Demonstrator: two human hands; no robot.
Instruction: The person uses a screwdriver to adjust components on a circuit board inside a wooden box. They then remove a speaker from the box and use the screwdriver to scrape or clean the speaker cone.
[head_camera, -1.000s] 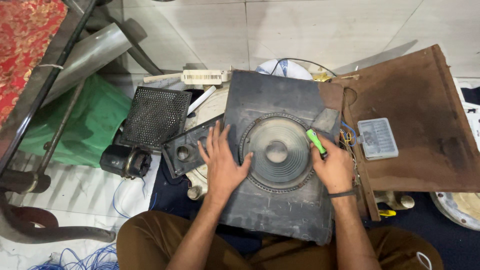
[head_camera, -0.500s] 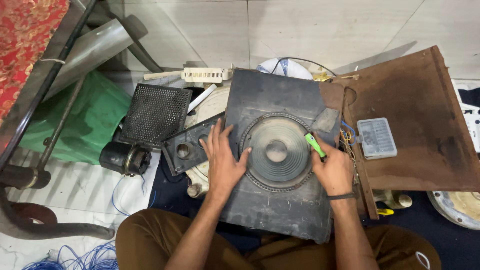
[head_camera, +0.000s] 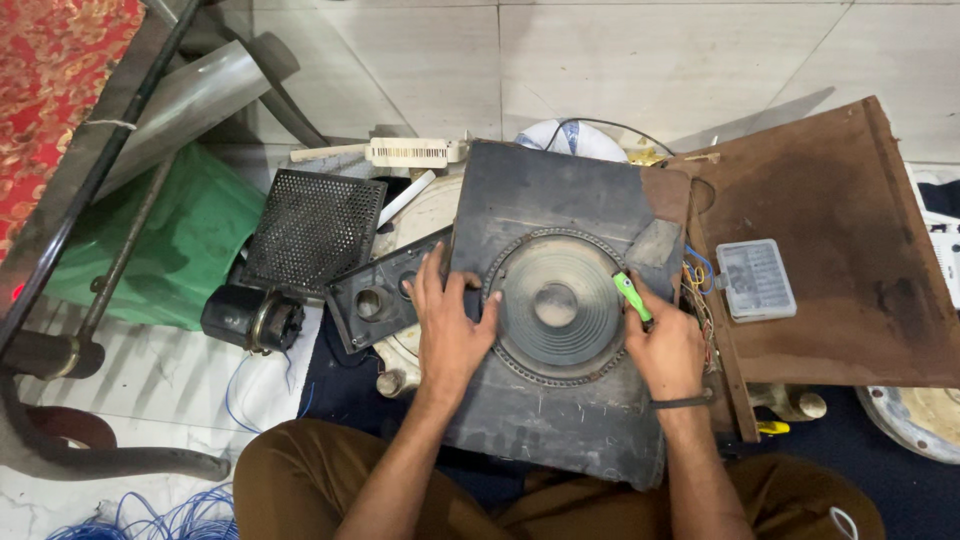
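Head view shows the left hand (head_camera: 452, 330) spread flat on the dark square speaker panel (head_camera: 560, 430), fingertips touching the round grey speaker cone (head_camera: 555, 305). Right hand (head_camera: 665, 350) grips a slim green-handled tool (head_camera: 632, 297) against the cone's right rim.

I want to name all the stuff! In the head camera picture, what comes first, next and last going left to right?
Green sheet → black mesh grille → left hand → speaker cone → green-handled tool held in right hand → small clear parts box.
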